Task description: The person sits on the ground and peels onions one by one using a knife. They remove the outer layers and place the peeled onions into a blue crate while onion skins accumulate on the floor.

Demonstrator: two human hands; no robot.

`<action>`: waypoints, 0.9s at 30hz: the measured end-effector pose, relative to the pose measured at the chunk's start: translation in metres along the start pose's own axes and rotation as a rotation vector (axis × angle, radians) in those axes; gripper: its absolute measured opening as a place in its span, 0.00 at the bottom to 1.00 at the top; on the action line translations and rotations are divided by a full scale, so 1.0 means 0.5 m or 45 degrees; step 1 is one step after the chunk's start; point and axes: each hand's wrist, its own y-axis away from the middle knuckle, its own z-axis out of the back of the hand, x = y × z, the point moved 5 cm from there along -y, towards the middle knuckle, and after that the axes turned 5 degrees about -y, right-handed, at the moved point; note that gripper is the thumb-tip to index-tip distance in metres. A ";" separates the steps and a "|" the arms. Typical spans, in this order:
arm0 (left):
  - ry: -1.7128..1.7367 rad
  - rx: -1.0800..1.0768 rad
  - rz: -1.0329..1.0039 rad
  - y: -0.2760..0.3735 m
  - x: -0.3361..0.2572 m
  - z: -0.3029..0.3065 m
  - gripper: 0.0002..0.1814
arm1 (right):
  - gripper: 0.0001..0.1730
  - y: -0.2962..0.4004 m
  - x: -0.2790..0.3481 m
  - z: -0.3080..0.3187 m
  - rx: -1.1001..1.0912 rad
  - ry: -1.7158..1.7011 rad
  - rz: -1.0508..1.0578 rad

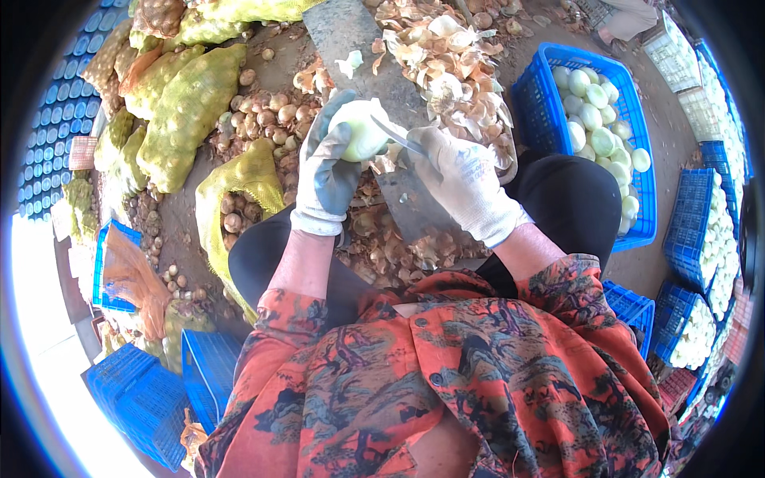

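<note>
My left hand (332, 161), in a white work glove with a grey-blue coated palm, holds a peeled onion (358, 130) from the left side. In my right hand (457, 173), also gloved, is a small knife (395, 134) whose blade lies against the onion's right side. Beneath both hands runs a flat dark board (412, 203). Dry brown onion skins (451, 77) are heaped along its far right, and a pale scrap of peel (349, 64) rests on its far part.
To the right, a blue plastic crate (541, 107) holds peeled onions (591, 116). An open yellow mesh sack (209, 203) of unpeeled onions stands by my left knee. Loose onions (269, 116) and full mesh sacks (191, 113) lie beyond. Stacked crates (687, 227) line the far right; part of another person (627, 18) shows top right.
</note>
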 end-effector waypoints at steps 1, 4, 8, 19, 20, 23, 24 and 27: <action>0.016 -0.010 0.012 0.001 0.000 0.001 0.36 | 0.07 0.002 0.000 -0.003 0.003 0.023 0.017; 0.059 -0.042 0.037 0.003 -0.001 0.002 0.35 | 0.07 0.000 -0.005 -0.008 0.004 0.088 0.023; 0.039 -0.082 0.040 0.005 0.000 0.006 0.35 | 0.11 0.002 -0.010 -0.015 0.043 0.119 -0.029; -0.091 0.018 0.032 0.008 0.001 -0.004 0.38 | 0.10 -0.019 -0.030 0.016 0.167 -1.255 -0.822; -0.102 0.031 0.048 0.007 0.002 -0.009 0.39 | 0.12 -0.022 -0.035 0.015 0.049 -1.148 -0.732; -0.151 0.069 0.095 0.010 0.009 -0.020 0.42 | 0.10 -0.034 -0.013 0.016 -0.077 -0.965 -0.388; -0.159 0.087 0.099 0.013 0.008 -0.024 0.42 | 0.07 -0.038 -0.013 0.018 -0.017 -0.701 -0.336; -0.093 0.137 0.117 0.013 0.008 -0.027 0.42 | 0.06 -0.035 -0.041 0.006 -0.105 -0.944 -0.462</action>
